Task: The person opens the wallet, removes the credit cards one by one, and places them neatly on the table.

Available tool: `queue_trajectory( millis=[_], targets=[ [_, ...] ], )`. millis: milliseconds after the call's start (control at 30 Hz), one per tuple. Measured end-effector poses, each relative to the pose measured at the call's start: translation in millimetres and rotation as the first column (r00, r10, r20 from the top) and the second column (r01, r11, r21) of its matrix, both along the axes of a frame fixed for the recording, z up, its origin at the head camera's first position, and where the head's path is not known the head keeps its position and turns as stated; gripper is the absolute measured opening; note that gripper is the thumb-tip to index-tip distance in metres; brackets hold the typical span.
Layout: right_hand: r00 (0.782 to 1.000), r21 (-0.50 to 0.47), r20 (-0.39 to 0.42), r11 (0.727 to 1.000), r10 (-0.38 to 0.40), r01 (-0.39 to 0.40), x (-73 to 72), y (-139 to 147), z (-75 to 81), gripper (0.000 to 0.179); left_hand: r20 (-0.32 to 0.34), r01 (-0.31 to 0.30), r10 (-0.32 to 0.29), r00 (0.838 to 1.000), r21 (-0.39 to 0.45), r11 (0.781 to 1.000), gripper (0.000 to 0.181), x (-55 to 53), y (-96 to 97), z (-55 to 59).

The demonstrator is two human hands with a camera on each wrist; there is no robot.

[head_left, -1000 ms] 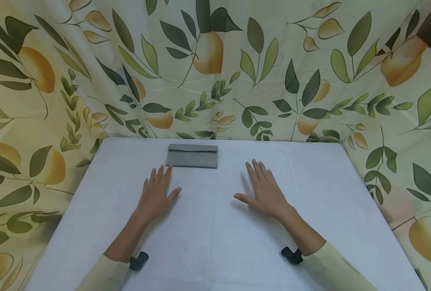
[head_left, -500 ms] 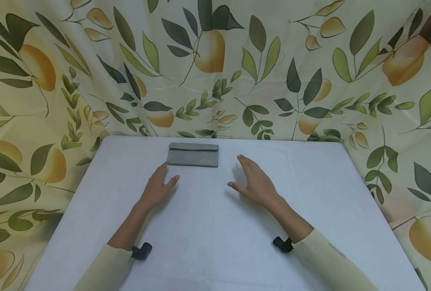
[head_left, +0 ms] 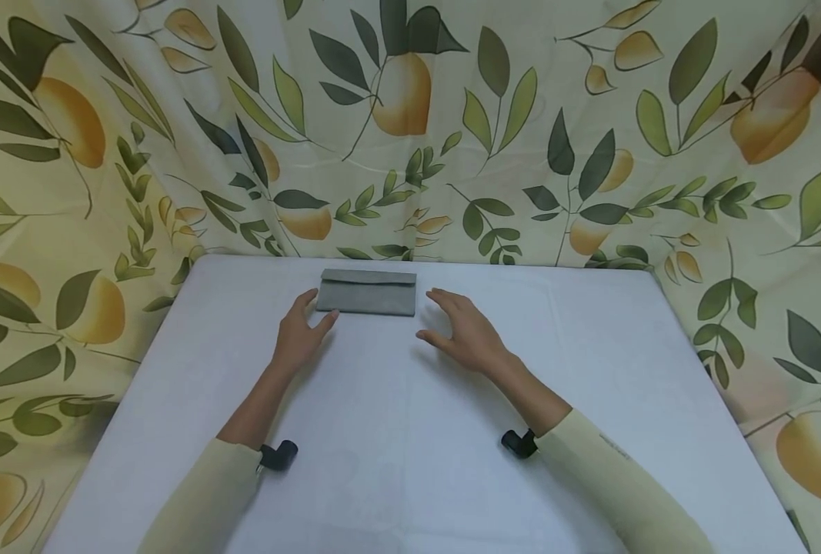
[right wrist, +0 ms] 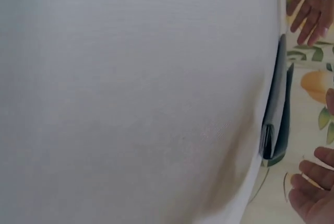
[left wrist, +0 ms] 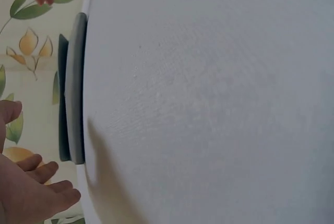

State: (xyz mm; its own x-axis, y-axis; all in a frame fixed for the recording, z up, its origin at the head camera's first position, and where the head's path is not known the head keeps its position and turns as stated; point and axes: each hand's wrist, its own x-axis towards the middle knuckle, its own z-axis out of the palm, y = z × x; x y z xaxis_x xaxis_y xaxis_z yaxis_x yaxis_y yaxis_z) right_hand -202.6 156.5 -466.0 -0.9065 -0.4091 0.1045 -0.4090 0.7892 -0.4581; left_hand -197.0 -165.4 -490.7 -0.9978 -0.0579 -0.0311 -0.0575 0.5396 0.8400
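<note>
A flat grey pouch (head_left: 367, 295) with a fold-over flap lies near the far edge of the white table. My left hand (head_left: 298, 335) is at its left end, thumb near the front left corner and fingers spread apart. Just off the right end is my right hand (head_left: 471, 335), fingers extended and thumb apart, holding nothing. In the left wrist view the pouch (left wrist: 74, 93) appears edge-on, with the left hand (left wrist: 36, 187) beside it. Folded layers show at the end of the pouch (right wrist: 271, 135) in the right wrist view, near the right hand (right wrist: 315, 192).
A white cloth covers the table (head_left: 410, 462). Behind it and along both sides hangs a curtain (head_left: 410, 192) printed with fruit and leaves. Small black cameras sit at the left wrist (head_left: 280, 455) and right wrist (head_left: 518, 444).
Both hands have moved forward toward the pouch; the right one has also come left. They have turned from palms down to thumbs and fingers facing inward. The pouch stays in place.
</note>
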Motion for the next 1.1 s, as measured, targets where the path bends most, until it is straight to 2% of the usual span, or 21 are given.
queue_trajectory(
  millis=[133,467,700,867,1100],
  targets=[
    [1.000,-0.027,0.001,1.000,0.008,-0.008,-13.3,-7.6,-0.6,0.074,-0.004,-0.045,0.045,0.999,0.023,0.999,0.069,-7.0,2.3,-3.0],
    [0.996,-0.042,-0.056,0.997,0.064,-0.066,-49.5,-29.2,0.1,0.058,-0.002,-0.094,0.095,0.995,0.091,0.991,0.061,-23.1,6.5,-9.0],
    [0.990,-0.032,-0.099,0.994,0.102,-0.106,-68.8,-44.7,-0.4,0.048,-0.036,-0.130,0.136,0.990,0.133,0.983,0.056,-31.6,8.0,-17.6],
    [0.994,-0.012,-0.075,0.997,0.078,-0.080,-80.9,-52.6,-2.3,0.047,-0.048,-0.151,0.160,0.986,0.163,0.975,0.054,-35.6,8.3,-19.9],
    [0.997,-0.061,-0.029,0.996,0.065,-0.067,-92.7,-60.1,-7.2,0.048,-0.051,-0.165,0.175,0.983,0.159,0.973,0.056,-45.9,8.0,-26.6]
  ],
)
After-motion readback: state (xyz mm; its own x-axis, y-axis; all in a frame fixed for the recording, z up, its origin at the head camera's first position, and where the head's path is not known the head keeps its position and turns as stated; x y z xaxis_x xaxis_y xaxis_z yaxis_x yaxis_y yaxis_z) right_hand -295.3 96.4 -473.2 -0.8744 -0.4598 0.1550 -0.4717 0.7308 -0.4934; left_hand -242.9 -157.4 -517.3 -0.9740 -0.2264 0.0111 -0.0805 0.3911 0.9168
